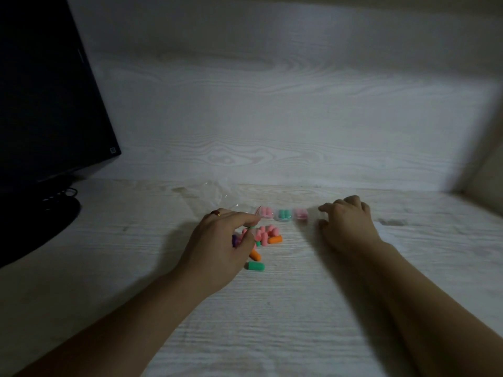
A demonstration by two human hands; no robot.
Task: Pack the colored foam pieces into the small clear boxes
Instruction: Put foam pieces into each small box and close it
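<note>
Whitewashed wood-grain desk (299,308) and wall (272,104), dim; dark monitor (40,91) upper left. Left hand (217,246) curls over foam pieces (265,234); right hand (348,221) hovers, fingers loosely apart.

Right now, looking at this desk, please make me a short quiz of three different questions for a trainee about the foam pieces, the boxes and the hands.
1. True or false: the three small clear plastic boxes in the row beyond the pile already hold foam pieces.
2. What colour is the single foam piece lying nearest the person, apart from the loose pile of coloured foam pieces? A) purple B) green C) pink
3. Fill in: the hand over the pile, with a ring, is the ___ hand.

Key: 1 true (pink, green, pink); 2 B; 3 left. The right hand is beside the boxes; whether it holds anything is unclear.
</note>
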